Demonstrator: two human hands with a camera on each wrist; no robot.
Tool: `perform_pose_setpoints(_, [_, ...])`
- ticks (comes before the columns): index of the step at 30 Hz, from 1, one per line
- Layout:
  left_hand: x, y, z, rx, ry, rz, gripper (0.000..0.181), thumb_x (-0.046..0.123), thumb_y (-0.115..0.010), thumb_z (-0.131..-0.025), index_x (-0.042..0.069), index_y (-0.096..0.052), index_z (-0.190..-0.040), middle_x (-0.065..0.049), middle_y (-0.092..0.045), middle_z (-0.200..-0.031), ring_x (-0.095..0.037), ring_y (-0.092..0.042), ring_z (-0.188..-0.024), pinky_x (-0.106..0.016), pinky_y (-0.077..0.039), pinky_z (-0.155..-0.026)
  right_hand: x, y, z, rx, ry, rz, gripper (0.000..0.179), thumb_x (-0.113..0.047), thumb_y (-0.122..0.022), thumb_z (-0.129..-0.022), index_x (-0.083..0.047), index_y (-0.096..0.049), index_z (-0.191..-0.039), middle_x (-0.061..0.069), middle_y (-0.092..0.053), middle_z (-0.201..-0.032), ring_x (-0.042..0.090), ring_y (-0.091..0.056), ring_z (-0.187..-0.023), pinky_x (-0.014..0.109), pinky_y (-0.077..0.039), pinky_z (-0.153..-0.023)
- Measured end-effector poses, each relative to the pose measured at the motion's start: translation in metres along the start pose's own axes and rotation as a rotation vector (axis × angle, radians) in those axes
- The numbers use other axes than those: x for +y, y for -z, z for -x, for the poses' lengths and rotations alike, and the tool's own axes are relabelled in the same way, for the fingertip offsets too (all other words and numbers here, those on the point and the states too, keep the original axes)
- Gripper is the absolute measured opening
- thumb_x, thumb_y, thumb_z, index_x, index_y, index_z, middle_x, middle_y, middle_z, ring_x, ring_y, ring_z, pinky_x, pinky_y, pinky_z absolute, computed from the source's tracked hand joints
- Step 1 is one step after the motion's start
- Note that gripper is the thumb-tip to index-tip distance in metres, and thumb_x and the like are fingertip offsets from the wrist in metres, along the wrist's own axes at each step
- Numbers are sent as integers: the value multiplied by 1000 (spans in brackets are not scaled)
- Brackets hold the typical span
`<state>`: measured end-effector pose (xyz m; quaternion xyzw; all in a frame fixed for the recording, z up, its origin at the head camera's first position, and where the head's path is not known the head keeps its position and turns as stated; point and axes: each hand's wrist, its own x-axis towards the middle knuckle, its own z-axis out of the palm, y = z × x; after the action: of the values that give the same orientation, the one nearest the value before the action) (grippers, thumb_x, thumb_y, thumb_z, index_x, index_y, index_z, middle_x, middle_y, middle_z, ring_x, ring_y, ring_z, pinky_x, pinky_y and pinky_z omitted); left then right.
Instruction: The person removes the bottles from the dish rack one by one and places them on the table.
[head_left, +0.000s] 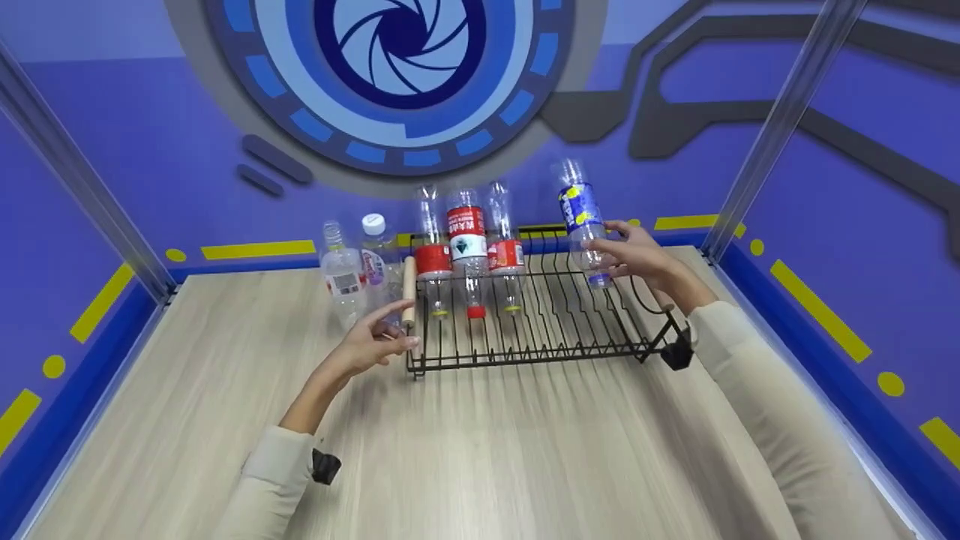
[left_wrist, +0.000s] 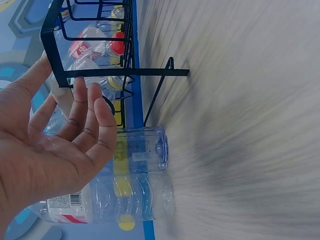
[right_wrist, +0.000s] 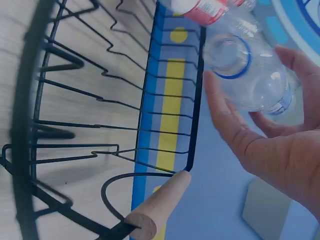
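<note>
A clear plastic bottle with a blue and yellow label (head_left: pixel 577 206) is upside down, its blue cap lowest, over the right part of a black wire dish rack (head_left: pixel 525 360). My right hand (head_left: pixel 637 255) grips it near the shoulder, thumb and fingers on opposite sides. My left hand (head_left: pixel 367 341) holds the rack's left end, a finger at the wooden handle (head_left: pixel 409 289) and the thumb by the front corner. Two red-labelled bottles (head_left: pixel 433 260) (head_left: pixel 506 255) with yellow caps and a red-and-white-labelled bottle (head_left: pixel 466 232) with a red cap lean upside down in the rack's left part.
Left of the rack stand two upright bottles, one with a pale label (head_left: pixel 345 281) and one with a white cap (head_left: pixel 373 223). Another wooden handle (right_wrist: pixel 157 207) is on the rack's right end. The patterned blue wall (head_left: pixel 510 202) rises behind the wooden table (head_left: pixel 465 457).
</note>
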<state>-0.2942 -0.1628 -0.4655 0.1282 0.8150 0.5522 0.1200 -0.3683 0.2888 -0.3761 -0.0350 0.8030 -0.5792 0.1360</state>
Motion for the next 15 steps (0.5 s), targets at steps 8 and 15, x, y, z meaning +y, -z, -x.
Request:
perform_pose_setpoints(8, [-1,0,0,-7,-3,9,70,18,-75,-94,13,-41,-156,-2,-66,-93,-13,-62,-81,-29,-50,-65,-1,0,16,-73,61,-59,80,-28,-65,-101,-4,-18,-161,26,-52,-141,25,-73,-104,34,-60,-90])
perform_pose_setpoints(15, [-3,0,1,0,3,19,70,20,-75,-94,16,-41,-156,-3,-66,-95,-17,-64,-84,-29,-50,-66,1,-2,20,-170,87,-31,69,-26,-65,-101,-8,-31,-158,11,-62,-125,18,-71,-94,31,-60,-81])
